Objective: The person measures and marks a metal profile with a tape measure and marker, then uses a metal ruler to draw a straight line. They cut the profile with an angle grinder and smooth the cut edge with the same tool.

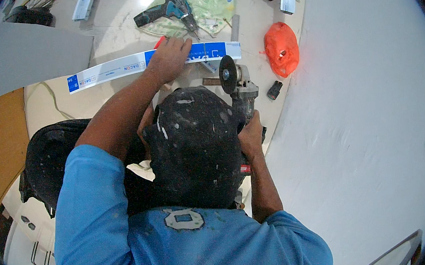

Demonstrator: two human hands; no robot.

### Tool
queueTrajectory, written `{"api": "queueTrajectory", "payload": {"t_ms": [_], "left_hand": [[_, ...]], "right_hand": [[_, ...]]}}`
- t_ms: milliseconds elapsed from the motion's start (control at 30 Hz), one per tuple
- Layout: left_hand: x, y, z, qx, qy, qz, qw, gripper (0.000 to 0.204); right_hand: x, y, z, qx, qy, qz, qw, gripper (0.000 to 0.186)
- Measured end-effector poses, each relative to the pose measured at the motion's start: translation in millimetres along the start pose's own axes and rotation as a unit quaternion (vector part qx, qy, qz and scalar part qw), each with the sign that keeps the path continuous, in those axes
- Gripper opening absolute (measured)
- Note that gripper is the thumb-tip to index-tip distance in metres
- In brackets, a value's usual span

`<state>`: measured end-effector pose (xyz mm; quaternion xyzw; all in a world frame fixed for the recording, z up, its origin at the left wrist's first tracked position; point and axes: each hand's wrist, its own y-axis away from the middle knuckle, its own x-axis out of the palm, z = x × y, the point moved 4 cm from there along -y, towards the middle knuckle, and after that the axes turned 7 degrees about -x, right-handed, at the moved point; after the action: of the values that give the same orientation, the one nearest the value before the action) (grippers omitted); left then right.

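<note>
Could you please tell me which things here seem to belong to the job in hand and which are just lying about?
Seemingly in use, judging by the hands:
angle grinder, gripped by the right hand
long blue-and-white strip, under the left hand

Apparently just lying about:
cordless drill, on patterned cloth
orange plastic bag
small black block
</note>
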<state>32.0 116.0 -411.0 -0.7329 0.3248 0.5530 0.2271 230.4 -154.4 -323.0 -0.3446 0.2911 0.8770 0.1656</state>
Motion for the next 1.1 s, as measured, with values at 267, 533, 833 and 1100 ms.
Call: {"api": "queueTrajectory", "payload": {"t_ms": [267,533,833,1100], "left_hand": [[-18,-40,23,-0.041,0.206,0.260,0.942,0.066],[-13,-26,14,-0.052,0.104,0.222,0.968,0.057],[-12,-24,10,-0.067,0.051,0.230,0.970,0.068],[-18,-25,8,-0.093,0.049,0.220,0.970,0.086]], "right_hand": [[-5,-1,13,0.002,-0.017,0.000,1.000,0.074],[4,-14,15,-0.041,-0.034,0.010,0.999,0.075],[23,-29,5,0.012,-0.034,0.045,0.998,0.074],[27,-31,4,0.005,-0.026,0.018,0.999,0.077]]}}
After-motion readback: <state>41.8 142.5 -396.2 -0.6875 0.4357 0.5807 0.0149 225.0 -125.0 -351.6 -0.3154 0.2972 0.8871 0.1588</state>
